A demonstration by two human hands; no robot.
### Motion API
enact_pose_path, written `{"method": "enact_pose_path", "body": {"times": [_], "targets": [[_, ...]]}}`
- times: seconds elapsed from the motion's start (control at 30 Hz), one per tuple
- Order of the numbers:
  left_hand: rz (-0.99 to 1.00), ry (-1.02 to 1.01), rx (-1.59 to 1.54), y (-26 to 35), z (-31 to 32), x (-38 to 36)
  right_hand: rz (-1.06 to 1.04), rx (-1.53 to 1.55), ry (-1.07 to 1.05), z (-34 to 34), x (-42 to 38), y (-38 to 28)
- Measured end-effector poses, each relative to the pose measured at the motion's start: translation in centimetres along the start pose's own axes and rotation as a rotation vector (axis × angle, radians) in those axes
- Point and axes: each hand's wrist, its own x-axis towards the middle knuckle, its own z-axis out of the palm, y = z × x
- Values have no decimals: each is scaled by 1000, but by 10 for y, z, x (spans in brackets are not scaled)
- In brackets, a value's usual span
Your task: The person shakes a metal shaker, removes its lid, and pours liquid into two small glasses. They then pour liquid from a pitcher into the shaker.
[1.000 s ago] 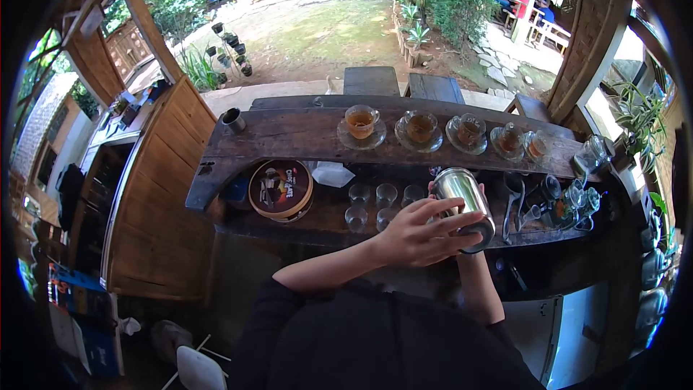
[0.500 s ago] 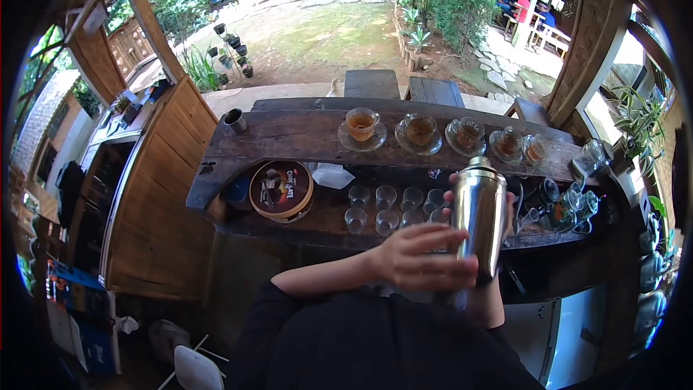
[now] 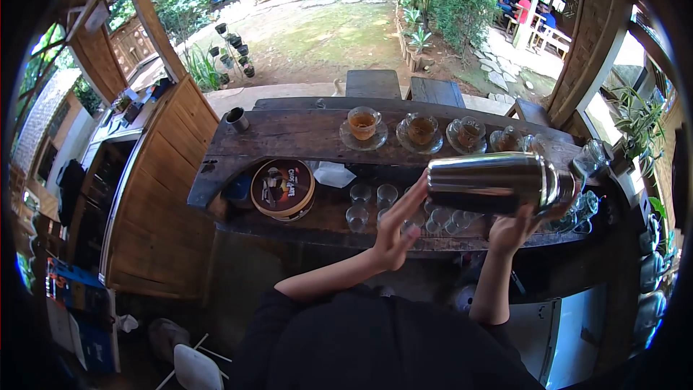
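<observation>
A shiny metal cocktail shaker (image 3: 482, 186) lies nearly level in the air above the counter's lower shelf, its narrower capped end to the right. My right hand (image 3: 512, 230) grips it from below near that end; part of the fingers is hidden behind the metal. My left hand (image 3: 398, 230) is open, fingers stretched upward beside the flat base, the fingertips at or very near its edge. Under the shaker stand several clear glasses (image 3: 357, 218), some partly covered by it. Beyond, a glass cup of amber drink (image 3: 362, 124) rests on a saucer, with similar cups to its right.
The dark wooden counter (image 3: 289, 126) holds a metal cup (image 3: 236, 120) at the left and a round chocolate tin (image 3: 282, 188) on the lower shelf. Glass jars (image 3: 592, 157) crowd the right end. A wooden cabinet (image 3: 162, 195) stands to the left. Seated people are far off at upper right.
The shaker has swung from upright to nearly level, its capped end turning rightward. My left hand has moved from the shaker's side to its base, with the fingers now pointing up.
</observation>
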Motion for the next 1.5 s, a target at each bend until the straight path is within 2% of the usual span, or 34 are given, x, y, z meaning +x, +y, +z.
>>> {"method": "enact_pose_path", "body": {"times": [0.03,0.07,0.1,0.17,0.23,0.27,0.3,0.33,0.4,0.43,0.47,0.53,0.57,0.6,0.7,0.73,0.8,0.83,0.87,0.93,0.97,1.0,1.03,1.07,1.13,1.17,1.2,1.23,1.27,1.33,1.37,1.4,1.47,1.5], "targets": [[-179,-19,-106,-6,-6,-6,-157,-142,-97,21,-11,-3],[-180,-22,-109,-14,-7,-8,-314,-285,-195,35,-20,-4],[-404,112,-317,-24,-8,-11,-498,-701,-113,38,-24,-4],[-839,341,-651,-67,-26,-29,-473,-867,-253,36,-38,15],[-885,320,-690,-66,-23,-34,-443,-935,-316,36,-43,15],[-921,301,-729,-60,-20,-27,-563,-891,-356,42,-40,3],[-772,179,-778,-53,-17,-21,-680,-844,-399,49,-38,-8],[-769,186,-774,-36,-14,-8,-828,-729,-306,59,-35,-17],[-558,44,-665,-3,-9,19,-359,-712,-311,40,-58,-40],[-546,94,-650,6,-7,27,-523,-740,-256,52,-55,-45],[-545,93,-649,-3,-11,26,-445,-1318,-404,58,-61,-63],[-814,145,-581,-46,-32,10,-820,-615,-440,62,-43,8],[-968,163,-686,-78,-46,-5,-631,-792,-510,52,-47,11],[-969,158,-685,-74,-44,-6,-599,-793,-519,53,-44,12],[-739,88,-656,-21,-23,22,-893,-615,-403,70,-32,-15],[-738,91,-657,-1,-17,28,-488,-808,-413,67,-49,-52],[-534,94,-455,22,-11,33,-439,-1282,-666,45,-62,-85],[-550,193,-509,21,-8,30,-678,-542,-382,58,-65,-35],[-552,194,-513,2,-14,23,-582,-583,-445,54,-66,-29],[-1014,281,-834,-77,-43,-13,-808,-714,-502,50,-57,20],[-1180,375,-821,-107,-47,-32,-643,-793,-562,50,-53,18],[-1201,435,-828,-103,-30,-34,-482,-866,-616,52,-47,13],[-1120,380,-816,-87,-24,-22,-601,-823,-587,59,-41,4],[-1042,327,-805,-63,-17,-7,-602,-825,-585,64,-41,-16],[-739,167,-682,-4,-6,25,-521,-821,-400,74,-51,-51],[-574,83,-580,8,-8,29,-710,-792,-331,78,-55,-50],[-505,125,-550,21,-4,29,-898,-761,-259,81,-59,-50],[-572,187,-567,17,-3,29,-808,-984,-356,76,-63,-57],[-642,253,-583,9,-4,26,-839,-850,-361,73,-60,-36],[-1007,327,-713,-63,-28,-5,-875,-832,-496,53,-48,11],[-1147,400,-771,-95,-33,-24,-673,-867,-532,52,-46,9],[-1195,484,-717,-76,-17,-17,-478,-894,-563,52,-41,5],[-994,298,-790,-46,-14,1,-756,-757,-464,57,-32,-6],[-857,234,-733,-18,-9,15,-607,-802,-469,49,-42,-21]]}}
